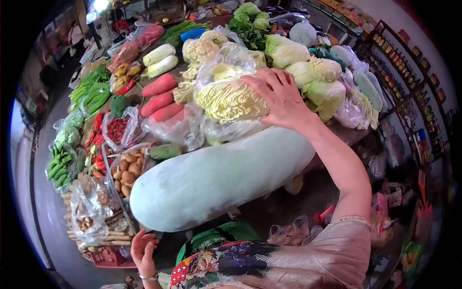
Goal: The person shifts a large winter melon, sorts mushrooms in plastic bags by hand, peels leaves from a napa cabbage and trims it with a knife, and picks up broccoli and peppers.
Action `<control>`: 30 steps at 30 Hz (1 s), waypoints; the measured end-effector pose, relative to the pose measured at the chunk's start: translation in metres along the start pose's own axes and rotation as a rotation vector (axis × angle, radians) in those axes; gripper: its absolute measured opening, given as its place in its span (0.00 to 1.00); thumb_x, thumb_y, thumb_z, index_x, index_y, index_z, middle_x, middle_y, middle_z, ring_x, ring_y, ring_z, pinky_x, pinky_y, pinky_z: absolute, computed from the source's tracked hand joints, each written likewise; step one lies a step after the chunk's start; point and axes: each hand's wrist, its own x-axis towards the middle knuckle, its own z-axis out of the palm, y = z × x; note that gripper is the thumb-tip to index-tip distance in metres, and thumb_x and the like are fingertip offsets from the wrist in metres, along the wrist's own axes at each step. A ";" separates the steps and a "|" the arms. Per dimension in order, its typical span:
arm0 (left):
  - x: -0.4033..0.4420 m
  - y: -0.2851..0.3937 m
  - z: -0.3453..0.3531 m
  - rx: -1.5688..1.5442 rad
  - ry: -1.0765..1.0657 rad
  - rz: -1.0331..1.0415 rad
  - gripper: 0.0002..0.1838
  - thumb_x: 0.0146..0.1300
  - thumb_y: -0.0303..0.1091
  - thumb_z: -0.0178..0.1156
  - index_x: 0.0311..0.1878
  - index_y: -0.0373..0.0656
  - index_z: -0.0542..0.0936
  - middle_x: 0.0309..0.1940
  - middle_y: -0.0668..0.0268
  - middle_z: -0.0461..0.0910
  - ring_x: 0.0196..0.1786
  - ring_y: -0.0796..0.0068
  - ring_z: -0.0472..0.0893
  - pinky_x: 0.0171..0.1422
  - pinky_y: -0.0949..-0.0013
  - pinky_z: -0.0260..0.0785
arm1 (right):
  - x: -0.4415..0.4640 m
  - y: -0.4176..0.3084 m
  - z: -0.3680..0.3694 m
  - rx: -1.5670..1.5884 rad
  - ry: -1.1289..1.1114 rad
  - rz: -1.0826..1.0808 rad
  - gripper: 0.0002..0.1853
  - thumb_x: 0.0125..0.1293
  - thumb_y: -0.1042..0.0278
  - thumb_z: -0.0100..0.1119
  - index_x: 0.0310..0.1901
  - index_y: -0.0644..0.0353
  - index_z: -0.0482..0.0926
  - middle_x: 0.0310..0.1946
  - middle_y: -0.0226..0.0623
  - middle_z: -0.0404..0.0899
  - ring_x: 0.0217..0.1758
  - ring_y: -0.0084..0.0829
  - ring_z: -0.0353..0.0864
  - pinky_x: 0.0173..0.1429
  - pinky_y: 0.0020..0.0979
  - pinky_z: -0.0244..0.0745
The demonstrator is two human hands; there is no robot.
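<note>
My right hand [279,98] is wrapped round the leafy end of a napa cabbage [231,101], its pale yellow leaves facing me. Clear plastic bags [226,60] lie against and behind that cabbage. Below it a huge pale green winter melon [216,180] stretches across the front of the stall. My left hand [143,250] hangs low beside the melon's left end, fingers bent and apart, with nothing in it. More napa cabbages [322,94] are heaped just right of my right hand.
Red radishes [161,96], white radishes [161,60] and cauliflower [197,50] lie behind the melon. To the left are brown mushrooms [129,168], bagged red chilies [118,130] and green peppers [58,168]. Shelves of bottles [404,62] line the right wall.
</note>
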 end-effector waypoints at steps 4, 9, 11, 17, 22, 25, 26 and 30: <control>-0.016 -0.011 0.050 0.007 0.138 -0.035 0.21 0.66 0.25 0.57 0.62 0.37 0.73 0.42 0.60 0.84 0.38 0.75 0.82 0.40 0.76 0.74 | -0.004 0.098 0.023 -0.132 -0.073 -0.054 0.60 0.41 0.55 0.80 0.76 0.35 0.52 0.64 0.46 0.65 0.68 0.49 0.61 0.72 0.55 0.50; -0.047 0.000 0.101 0.037 0.147 -0.094 0.22 0.69 0.27 0.59 0.65 0.38 0.72 0.49 0.57 0.82 0.44 0.68 0.82 0.52 0.69 0.75 | 0.002 0.216 0.043 -0.290 0.045 0.003 0.54 0.39 0.55 0.80 0.71 0.38 0.61 0.63 0.36 0.65 0.69 0.41 0.61 0.72 0.52 0.50; -0.057 0.002 0.113 0.038 0.195 -0.101 0.21 0.69 0.27 0.58 0.64 0.37 0.73 0.48 0.57 0.82 0.44 0.69 0.82 0.51 0.69 0.75 | 0.005 0.258 0.046 -0.293 0.056 0.039 0.53 0.41 0.55 0.79 0.71 0.36 0.61 0.64 0.34 0.65 0.70 0.40 0.60 0.72 0.52 0.50; -0.073 0.000 0.135 0.034 0.246 -0.086 0.21 0.68 0.25 0.58 0.63 0.35 0.73 0.47 0.56 0.82 0.43 0.68 0.83 0.50 0.68 0.76 | -0.005 0.380 0.083 -0.649 0.148 0.370 0.37 0.62 0.59 0.61 0.73 0.36 0.59 0.74 0.33 0.56 0.77 0.44 0.52 0.74 0.60 0.46; -0.082 -0.006 0.147 0.015 0.245 -0.086 0.20 0.69 0.28 0.59 0.63 0.35 0.74 0.47 0.57 0.83 0.44 0.69 0.83 0.49 0.69 0.75 | -0.022 0.384 0.110 -0.411 -0.491 0.647 0.35 0.67 0.60 0.55 0.75 0.39 0.57 0.79 0.33 0.46 0.80 0.43 0.49 0.74 0.63 0.44; -0.085 0.005 0.163 0.095 0.289 -0.135 0.21 0.68 0.33 0.61 0.62 0.36 0.75 0.46 0.60 0.84 0.46 0.71 0.82 0.49 0.70 0.74 | -0.026 0.391 0.136 -0.202 -0.457 0.764 0.33 0.69 0.53 0.54 0.75 0.42 0.59 0.78 0.37 0.50 0.78 0.44 0.54 0.75 0.63 0.43; -0.086 0.006 0.163 0.097 0.293 -0.138 0.21 0.68 0.33 0.61 0.62 0.36 0.75 0.46 0.60 0.84 0.46 0.71 0.82 0.49 0.70 0.74 | -0.027 0.394 0.141 -0.199 -0.460 0.760 0.33 0.69 0.53 0.54 0.75 0.42 0.59 0.78 0.37 0.50 0.78 0.44 0.54 0.75 0.63 0.43; -0.087 -0.001 0.163 0.099 0.307 -0.168 0.21 0.69 0.34 0.61 0.62 0.36 0.75 0.46 0.61 0.84 0.46 0.72 0.82 0.49 0.70 0.74 | -0.024 0.390 0.137 -0.254 -0.424 0.798 0.34 0.68 0.46 0.54 0.74 0.46 0.61 0.75 0.40 0.57 0.76 0.42 0.59 0.73 0.62 0.46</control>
